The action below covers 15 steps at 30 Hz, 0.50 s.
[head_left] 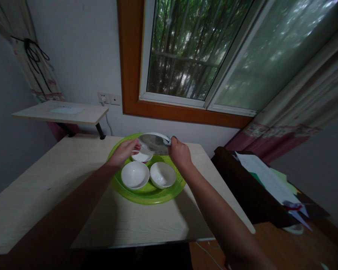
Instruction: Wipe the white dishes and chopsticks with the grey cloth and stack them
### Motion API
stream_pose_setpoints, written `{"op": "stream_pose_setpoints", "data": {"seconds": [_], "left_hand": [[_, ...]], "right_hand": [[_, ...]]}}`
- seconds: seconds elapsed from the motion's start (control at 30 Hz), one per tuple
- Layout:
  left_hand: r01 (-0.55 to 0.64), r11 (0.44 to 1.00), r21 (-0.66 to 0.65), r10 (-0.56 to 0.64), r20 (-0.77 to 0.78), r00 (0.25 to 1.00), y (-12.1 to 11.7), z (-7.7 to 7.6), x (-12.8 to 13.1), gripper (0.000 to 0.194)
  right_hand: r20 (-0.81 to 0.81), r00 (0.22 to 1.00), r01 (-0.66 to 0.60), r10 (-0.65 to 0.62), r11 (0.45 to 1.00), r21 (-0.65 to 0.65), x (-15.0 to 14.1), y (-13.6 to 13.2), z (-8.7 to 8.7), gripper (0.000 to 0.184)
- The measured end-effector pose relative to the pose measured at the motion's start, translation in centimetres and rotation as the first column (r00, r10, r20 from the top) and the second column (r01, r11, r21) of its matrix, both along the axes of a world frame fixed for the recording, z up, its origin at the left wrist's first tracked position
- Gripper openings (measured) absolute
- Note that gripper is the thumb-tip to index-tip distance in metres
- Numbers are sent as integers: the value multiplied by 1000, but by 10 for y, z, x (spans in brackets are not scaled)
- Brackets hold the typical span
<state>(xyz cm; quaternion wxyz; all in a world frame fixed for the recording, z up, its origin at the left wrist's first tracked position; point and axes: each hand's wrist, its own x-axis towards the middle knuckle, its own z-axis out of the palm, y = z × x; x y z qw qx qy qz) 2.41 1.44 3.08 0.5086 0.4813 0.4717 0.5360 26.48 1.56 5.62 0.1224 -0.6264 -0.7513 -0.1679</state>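
Note:
Above the far part of a round green tray [150, 200], a wide, shallow round dish [154, 143] is held tilted, its rim pale and its face in grey shade. My left hand [123, 153] grips the dish's left edge with thumb and fingers. At the opposite edge, my right hand [179, 150] is closed on the rim, where a small pale cloth-like piece [167, 140] shows beside the fingers. Below, a left white bowl [135, 175] and a right white bowl [163, 175] sit upright in the tray. A third white bowl [142, 156] stands behind them, partly covered by my left hand and the dish.
The tray rests on a pale wooden table [146, 221]. A raised shelf [62, 111] holding a paper stands at the back left. To the right is a dark brown piece of furniture [242, 187] with papers [270, 183]. A window [197, 52] lies behind the table.

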Motion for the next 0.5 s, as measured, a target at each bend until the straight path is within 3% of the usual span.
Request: {"op": "stream_pose_setpoints", "data": {"seconds": [0.1,0.17,0.33,0.5], "left_hand": [[80,984,-160,-7,411,912,-12,6,15,28],[99,962,-254,57,542,839,-18,13,24,28],[96,958,-269,140,735,663,-27,26,40,23],[25,945,-327,246,756,606,-27,30,43,37]], "right_hand": [[45,996,-80,78,995,53,-3,-1,-6,16],[85,985,-156,149,984,89,-5,-2,-11,19],[187,906,-414,380,887,203,-6,-9,-21,24],[188,848,-529,496,814,240,-3,-16,-24,22]]}}
